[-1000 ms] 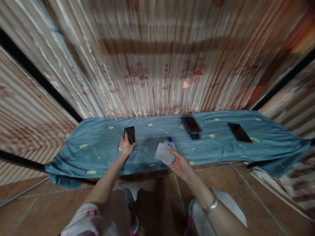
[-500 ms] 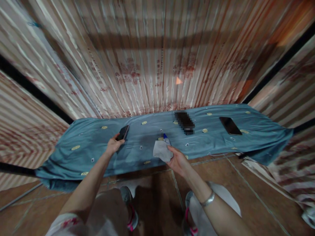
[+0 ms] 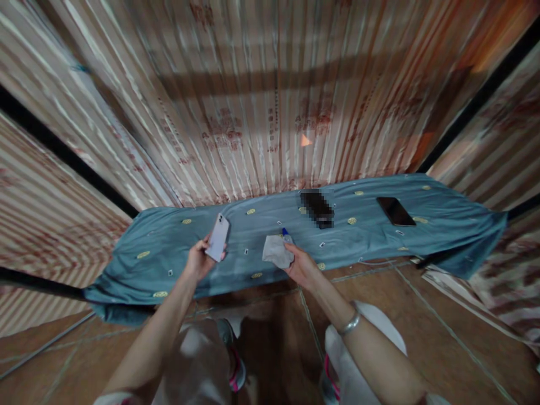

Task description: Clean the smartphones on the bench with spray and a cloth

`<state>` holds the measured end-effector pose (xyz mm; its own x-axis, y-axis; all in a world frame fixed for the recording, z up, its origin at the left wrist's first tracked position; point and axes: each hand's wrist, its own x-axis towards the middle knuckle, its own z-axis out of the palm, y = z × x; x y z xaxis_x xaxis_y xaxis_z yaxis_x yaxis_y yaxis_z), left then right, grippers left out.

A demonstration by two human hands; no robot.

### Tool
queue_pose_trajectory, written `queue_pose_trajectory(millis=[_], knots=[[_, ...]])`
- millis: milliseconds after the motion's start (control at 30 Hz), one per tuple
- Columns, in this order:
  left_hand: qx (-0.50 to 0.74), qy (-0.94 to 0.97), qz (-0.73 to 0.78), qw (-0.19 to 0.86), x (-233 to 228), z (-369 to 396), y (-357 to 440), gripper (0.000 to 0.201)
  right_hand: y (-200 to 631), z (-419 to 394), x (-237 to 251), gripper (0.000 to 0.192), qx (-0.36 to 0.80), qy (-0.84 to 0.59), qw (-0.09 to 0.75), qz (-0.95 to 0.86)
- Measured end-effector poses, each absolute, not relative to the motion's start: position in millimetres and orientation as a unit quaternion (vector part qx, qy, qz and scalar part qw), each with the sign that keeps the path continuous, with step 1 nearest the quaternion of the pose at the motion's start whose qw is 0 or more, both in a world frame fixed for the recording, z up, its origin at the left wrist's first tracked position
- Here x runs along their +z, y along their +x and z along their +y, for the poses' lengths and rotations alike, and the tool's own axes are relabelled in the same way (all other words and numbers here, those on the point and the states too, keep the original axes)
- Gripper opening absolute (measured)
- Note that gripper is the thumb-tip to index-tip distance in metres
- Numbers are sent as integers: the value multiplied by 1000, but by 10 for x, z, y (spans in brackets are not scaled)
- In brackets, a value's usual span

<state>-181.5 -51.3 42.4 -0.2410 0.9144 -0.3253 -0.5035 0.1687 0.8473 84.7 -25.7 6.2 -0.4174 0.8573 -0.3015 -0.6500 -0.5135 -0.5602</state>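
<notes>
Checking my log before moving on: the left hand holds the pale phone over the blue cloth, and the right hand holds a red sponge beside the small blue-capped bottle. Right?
Not quite. The right hand holds a crumpled white-grey wipe cloth, not a red sponge, as the head view shows. The left hand does hold the pale phone over the blue cloth, beside the small blue-capped bottle.

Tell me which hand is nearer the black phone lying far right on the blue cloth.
Right. The right hand holds a cloth left of the black phone; the left hand, holding a pale phone, is farther left.

Three phones (one held point(image 3: 218, 238), two lying point(image 3: 317, 208) point(image 3: 395, 211)), one cloth point(image 3: 276, 251), one bottle point(image 3: 287, 235).
</notes>
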Motion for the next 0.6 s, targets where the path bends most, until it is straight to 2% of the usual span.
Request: queue_pose_trajectory(millis=[167, 267, 433, 500, 600], knots=[[640, 112, 352, 673, 406, -807, -1112, 51, 755, -129, 8, 23, 738, -329, 518, -281], [603, 85, 341, 716, 254, -861, -809, 55, 712, -93, 30, 34, 598, -406, 519, -456], [580, 74, 368, 723, 49, -851, -644, 48, 549, -188, 65, 52, 292, -377, 392, -787], [598, 64, 384, 701, 17, -843, -663, 43, 429, -291, 38, 61, 235, -361, 340, -836], [627, 65, 392, 670, 3, -835, -764, 46, 258, -535, -21, 71, 218, -327, 288, -873]])
